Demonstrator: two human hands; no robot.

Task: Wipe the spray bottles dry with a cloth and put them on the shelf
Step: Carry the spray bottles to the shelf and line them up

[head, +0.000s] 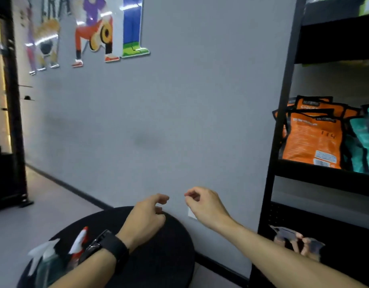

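Orange pouches (pixel 313 138) stand on the black rack just left of teal pouches (pixel 364 142), with cartoon wall stickers (pixel 92 32) well to their upper left.

The round worktop (pixel 171 252) is seen as smooth, matt black. Beside the worktop, the shelf (pixel 282 113) looks like black metal, and shiny plastic bags (pixel 312 138) are kept on it.

Both hands, left (pixel 145 217) and right (pixel 202 203), hover empty above round table (pixel 158 256).
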